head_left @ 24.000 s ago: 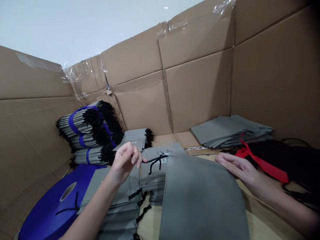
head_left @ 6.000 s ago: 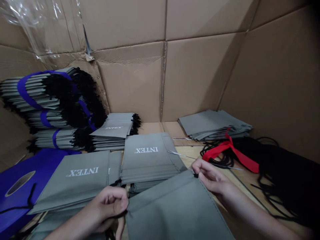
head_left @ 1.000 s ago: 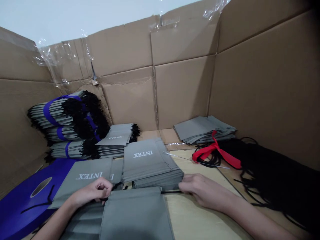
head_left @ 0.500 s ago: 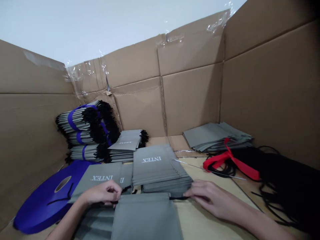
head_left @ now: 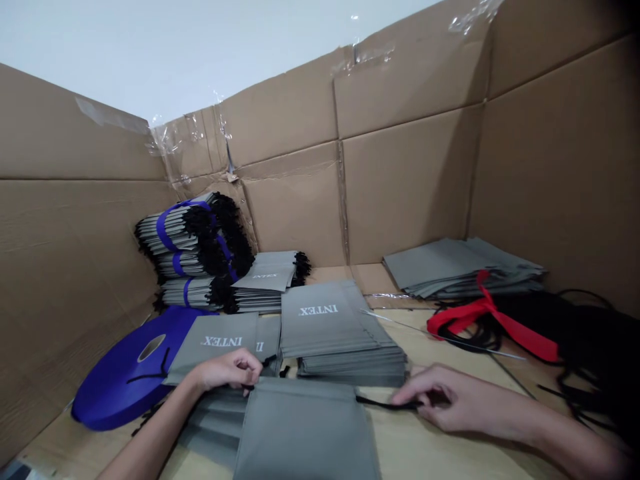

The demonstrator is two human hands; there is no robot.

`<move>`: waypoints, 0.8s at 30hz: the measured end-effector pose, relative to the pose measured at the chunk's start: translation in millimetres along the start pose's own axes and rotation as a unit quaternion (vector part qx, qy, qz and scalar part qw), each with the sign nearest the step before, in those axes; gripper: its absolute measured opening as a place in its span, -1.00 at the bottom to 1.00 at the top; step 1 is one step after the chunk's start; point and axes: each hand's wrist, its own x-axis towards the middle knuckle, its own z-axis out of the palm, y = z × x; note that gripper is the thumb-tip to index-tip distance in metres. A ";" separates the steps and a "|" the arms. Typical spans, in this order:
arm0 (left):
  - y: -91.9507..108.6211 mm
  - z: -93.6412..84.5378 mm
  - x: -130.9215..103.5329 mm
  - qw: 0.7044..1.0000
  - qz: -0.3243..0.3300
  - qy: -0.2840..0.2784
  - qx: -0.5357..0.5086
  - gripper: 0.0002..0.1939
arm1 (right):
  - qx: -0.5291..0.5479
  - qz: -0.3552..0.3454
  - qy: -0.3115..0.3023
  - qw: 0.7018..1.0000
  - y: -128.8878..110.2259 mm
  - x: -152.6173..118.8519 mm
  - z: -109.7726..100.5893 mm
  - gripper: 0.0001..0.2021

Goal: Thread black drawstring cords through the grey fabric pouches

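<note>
A grey fabric pouch (head_left: 307, 430) lies at the front centre, its top hem toward the back. My left hand (head_left: 230, 370) is closed at the pouch's upper left corner, pinching a short black cord end. My right hand (head_left: 445, 400) holds the black cord (head_left: 383, 403) that comes out of the pouch's upper right corner; the cord runs nearly straight to the fingers. Behind the pouch stands a pile of grey pouches printed INTEX (head_left: 320, 323). Another printed pouch (head_left: 215, 340) lies beyond my left hand, above more grey pouches.
Bundles tied with purple ribbon (head_left: 175, 247) are stacked back left, beside a purple ribbon roll (head_left: 125, 373). At right are grey pouches (head_left: 450, 267), red ribbon (head_left: 525, 333), black cords (head_left: 595, 347) and a thin metal rod (head_left: 450, 343). Cardboard walls (head_left: 405, 187) surround the table.
My right hand has moved away from the pouch, and more black cord shows between them. My left hand keeps its pinch at the corner. The camera view has shifted.
</note>
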 end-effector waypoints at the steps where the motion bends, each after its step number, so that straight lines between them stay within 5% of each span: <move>1: -0.8 -0.2 0.0 1.000 0.001 0.000 0.001 -0.69 | 0.001 -0.004 -0.004 1.000 2.1 1.1 1.1 -0.62; 14: -2.6 -2.2 -2.6 0.999 -0.003 -0.037 0.038 -0.58 | 0.054 -0.053 -0.075 0.994 -8.6 -0.4 -7.5 -0.46; 24: -6.0 -3.6 -3.7 0.998 -0.015 -0.039 0.046 -0.58 | 0.085 -0.059 -0.065 0.992 -5.9 -2.1 -3.8 -0.54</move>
